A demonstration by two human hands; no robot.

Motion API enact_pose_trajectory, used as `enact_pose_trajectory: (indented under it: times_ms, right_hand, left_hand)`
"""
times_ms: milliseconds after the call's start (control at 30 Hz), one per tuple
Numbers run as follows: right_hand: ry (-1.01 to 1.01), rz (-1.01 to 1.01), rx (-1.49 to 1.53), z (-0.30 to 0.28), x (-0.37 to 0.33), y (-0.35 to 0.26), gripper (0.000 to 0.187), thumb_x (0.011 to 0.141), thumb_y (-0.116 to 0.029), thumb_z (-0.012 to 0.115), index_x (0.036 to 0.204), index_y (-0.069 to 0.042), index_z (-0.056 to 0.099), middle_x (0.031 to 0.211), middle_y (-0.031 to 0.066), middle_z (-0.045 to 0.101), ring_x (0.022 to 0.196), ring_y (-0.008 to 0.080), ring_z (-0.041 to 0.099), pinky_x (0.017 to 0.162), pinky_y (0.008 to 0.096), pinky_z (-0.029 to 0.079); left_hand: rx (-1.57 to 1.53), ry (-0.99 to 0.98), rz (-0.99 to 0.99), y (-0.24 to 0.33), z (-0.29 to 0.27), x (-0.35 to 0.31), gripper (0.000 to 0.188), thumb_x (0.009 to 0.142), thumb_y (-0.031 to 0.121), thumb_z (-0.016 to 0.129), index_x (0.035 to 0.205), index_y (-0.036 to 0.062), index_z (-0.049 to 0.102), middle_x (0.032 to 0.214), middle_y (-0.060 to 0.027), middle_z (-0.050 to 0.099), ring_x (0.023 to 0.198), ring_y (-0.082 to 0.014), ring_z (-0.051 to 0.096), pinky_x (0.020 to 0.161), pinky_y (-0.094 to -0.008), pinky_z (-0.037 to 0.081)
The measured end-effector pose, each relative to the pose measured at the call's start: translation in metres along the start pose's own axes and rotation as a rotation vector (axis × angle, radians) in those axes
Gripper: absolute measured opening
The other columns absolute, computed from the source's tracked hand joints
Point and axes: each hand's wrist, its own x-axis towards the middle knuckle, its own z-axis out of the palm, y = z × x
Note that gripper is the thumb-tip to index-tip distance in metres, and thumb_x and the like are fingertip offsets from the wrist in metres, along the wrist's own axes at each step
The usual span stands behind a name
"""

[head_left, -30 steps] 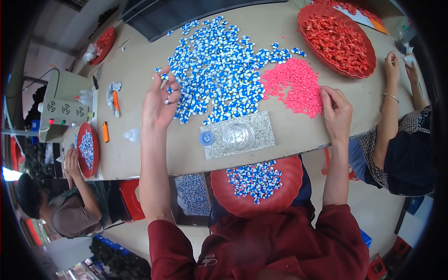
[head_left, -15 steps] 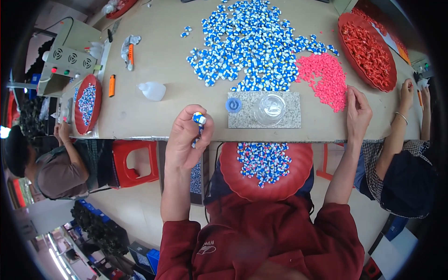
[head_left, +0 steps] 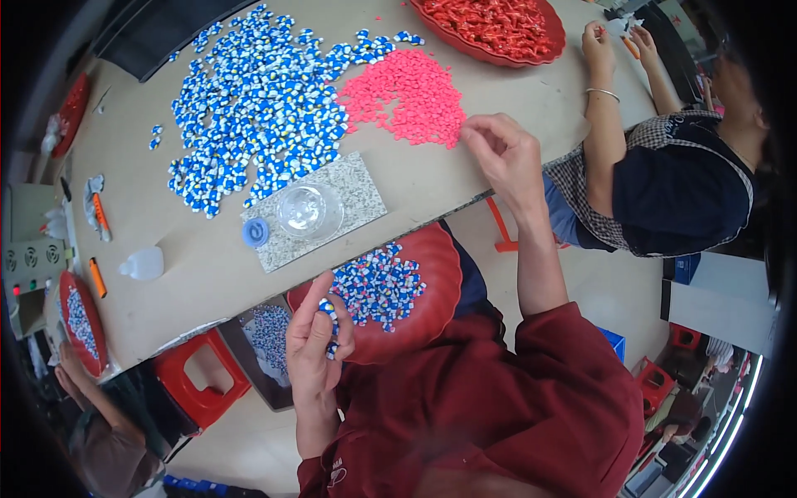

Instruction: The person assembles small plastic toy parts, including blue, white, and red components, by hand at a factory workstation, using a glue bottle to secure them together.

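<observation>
My left hand point(head_left: 314, 353) is closed around a few small blue-and-white pieces point(head_left: 328, 307) with touches of yellow, in front of the table edge and beside the red scalloped bowl point(head_left: 440, 286). My right hand point(head_left: 510, 162) is at the near right edge of a heap of small pink pieces point(head_left: 407, 95). Its thumb and forefinger are pinched together, and what lies between them is too small to make out. A large heap of blue-and-white pieces point(head_left: 257, 108) spreads to the left of the pink ones.
A speckled stone slab point(head_left: 361, 187) holds a clear round dish point(head_left: 309, 210) and a blue cap-like dish point(head_left: 256, 232). A white squeeze bottle point(head_left: 143, 264) and orange cutter point(head_left: 98, 278) lie left. A red tray point(head_left: 548, 54) stands far right; co-workers sit at both sides.
The view has swung to the right, tilting the table. My left hand has come lower and nearer the bowl, still holding its pieces. My right hand stays beside the pink heap.
</observation>
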Motion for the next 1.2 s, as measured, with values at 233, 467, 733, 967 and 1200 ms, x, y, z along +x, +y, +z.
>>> enact_pose_trajectory:
  times_ms: [233,467,733,967,1200]
  right_hand:
    - [-0.143,0.014,-0.134,0.002,-0.009,-0.007,0.011,0.082,-0.005,0.069,0.092,0.000,0.069,0.076,0.0045,0.060,0.062,0.0081,0.051,0.058,0.0237,0.042]
    - [-0.246,0.065,-0.085,-0.005,-0.005,-0.012,0.016,0.081,-0.004,0.070,0.096,-0.001,0.069,0.078,0.0041,0.061,0.061,0.0083,0.051,0.058,0.0248,0.043]
    - [-0.278,-0.112,-0.253,-0.002,-0.006,-0.008,0.013,0.083,-0.003,0.067,0.095,0.000,0.068,0.081,0.0055,0.061,0.065,0.0111,0.054,0.060,0.0268,0.044]
    - [-0.134,-0.118,-0.042,0.012,-0.028,-0.028,0.005,0.085,0.000,0.064,0.089,0.002,0.065,0.084,0.0082,0.062,0.072,0.0146,0.059,0.063,0.0267,0.046]
    - [-0.263,-0.203,0.216,0.025,-0.070,-0.065,0.011,0.079,0.004,0.069,0.089,0.001,0.070,0.085,0.0088,0.065,0.074,0.0148,0.060,0.062,0.0254,0.047]
  left_hand:
    - [0.061,-0.018,0.001,-0.009,0.005,0.013,0.029,0.096,0.011,0.056,0.124,0.0036,0.055,0.092,-0.0042,0.062,0.062,-0.0070,0.050,0.046,-0.0167,0.031]
    - [0.063,0.075,-0.098,-0.007,0.020,0.016,0.026,0.097,0.012,0.056,0.120,0.0012,0.060,0.092,-0.0052,0.064,0.063,-0.0062,0.050,0.046,-0.0173,0.030]
    - [0.174,0.017,-0.072,-0.018,0.014,0.021,0.023,0.097,0.008,0.056,0.117,-0.0004,0.063,0.088,-0.0060,0.065,0.059,-0.0038,0.045,0.046,-0.0172,0.029]
    - [0.352,0.033,0.060,-0.020,0.032,0.033,0.018,0.093,0.005,0.061,0.108,0.0014,0.068,0.087,-0.0042,0.066,0.060,-0.0019,0.050,0.048,-0.0167,0.036]
    - [0.443,0.056,0.237,-0.029,0.054,0.048,0.017,0.086,0.001,0.068,0.103,0.0009,0.070,0.090,-0.0037,0.068,0.077,-0.0055,0.058,0.068,-0.0193,0.046]
